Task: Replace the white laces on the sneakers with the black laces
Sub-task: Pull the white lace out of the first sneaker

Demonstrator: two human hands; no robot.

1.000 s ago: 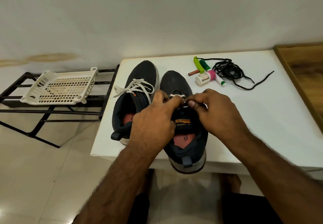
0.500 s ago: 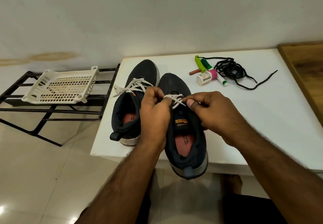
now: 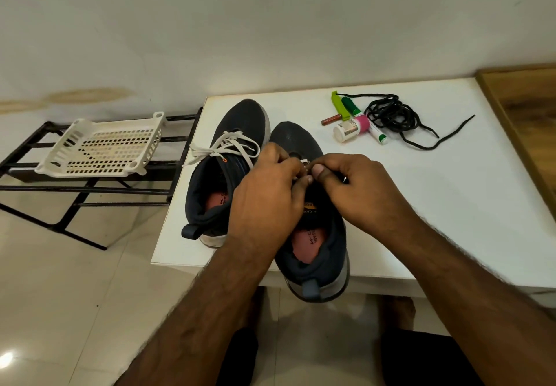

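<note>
Between both hands' fingers [image 3: 318, 172], white lace [image 3: 304, 161]

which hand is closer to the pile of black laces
Right. The right hand works the near sneaker's white lace, below-left of the black laces; the left hand sits farther left.

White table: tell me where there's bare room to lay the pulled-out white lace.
The white table is bare right of the right hand, below the black laces. A narrower strip runs along the far edge behind the sneakers. It is crowded around the small bottles and both shoes.
</note>
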